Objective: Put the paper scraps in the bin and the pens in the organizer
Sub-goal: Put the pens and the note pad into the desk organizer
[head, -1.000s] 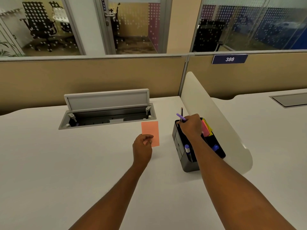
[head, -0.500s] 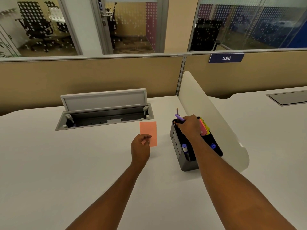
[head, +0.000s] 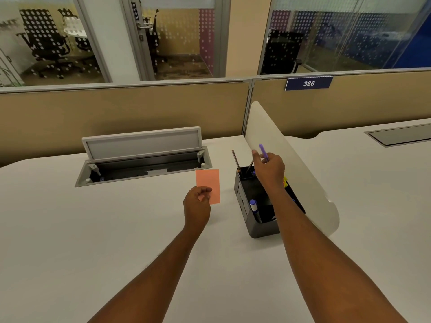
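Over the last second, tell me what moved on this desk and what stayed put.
The right hand, which was low over the organizer's back compartment, has lifted and opened a little, with the purple pen now sticking up above the fingers, still in its grip. The left hand kept its hold on the orange paper, which did not move. The organizer and the pencils in it stayed as they were.

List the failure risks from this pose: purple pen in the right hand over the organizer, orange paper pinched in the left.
1. The right hand holds the purple pen tilted above the organizer's rear slot, where two thin sticks already lean; it may snag or tip them.
2. The organizer sits close to the curved divider, leaving little room on that side.
3. The left hand pinches only a corner of the orange paper; it could slip. No bin is visible.
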`<state>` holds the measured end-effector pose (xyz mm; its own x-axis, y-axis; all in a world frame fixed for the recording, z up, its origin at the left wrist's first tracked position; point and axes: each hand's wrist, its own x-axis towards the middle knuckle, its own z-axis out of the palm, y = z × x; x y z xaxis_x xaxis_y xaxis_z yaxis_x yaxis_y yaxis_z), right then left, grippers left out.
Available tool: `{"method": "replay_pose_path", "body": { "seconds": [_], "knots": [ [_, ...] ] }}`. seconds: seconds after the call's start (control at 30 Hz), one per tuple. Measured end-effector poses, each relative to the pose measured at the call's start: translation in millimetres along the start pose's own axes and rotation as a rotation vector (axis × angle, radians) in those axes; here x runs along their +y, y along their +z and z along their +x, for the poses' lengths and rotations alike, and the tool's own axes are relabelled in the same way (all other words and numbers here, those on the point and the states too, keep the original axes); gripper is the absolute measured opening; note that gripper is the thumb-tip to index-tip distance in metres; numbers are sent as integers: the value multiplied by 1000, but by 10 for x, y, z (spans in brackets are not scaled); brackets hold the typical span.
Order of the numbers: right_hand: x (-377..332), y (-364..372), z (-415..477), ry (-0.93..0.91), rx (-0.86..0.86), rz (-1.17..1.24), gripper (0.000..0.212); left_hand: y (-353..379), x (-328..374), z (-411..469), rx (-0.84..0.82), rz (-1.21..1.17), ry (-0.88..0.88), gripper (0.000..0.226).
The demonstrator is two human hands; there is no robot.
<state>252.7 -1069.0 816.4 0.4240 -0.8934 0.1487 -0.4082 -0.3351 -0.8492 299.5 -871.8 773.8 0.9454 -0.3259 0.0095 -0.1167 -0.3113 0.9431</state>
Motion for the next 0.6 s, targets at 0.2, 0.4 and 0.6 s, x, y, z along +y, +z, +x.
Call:
{"method": "replay_pose_path", "body": {
  "seconds": [0.2, 0.4, 0.6],
  "knots": [
    [-78, -117, 39, 44, 70, 200, 33, 3, 45, -44, -5, -17, 8, 18],
    [-85, -220, 32, -3, 157, 270, 32, -8, 61, -78, 3, -26, -17, 19],
    [-102, -263, 65, -29, 154, 265, 30, 8, 52, -96, 2, -23, -19, 20]
  ]
}}
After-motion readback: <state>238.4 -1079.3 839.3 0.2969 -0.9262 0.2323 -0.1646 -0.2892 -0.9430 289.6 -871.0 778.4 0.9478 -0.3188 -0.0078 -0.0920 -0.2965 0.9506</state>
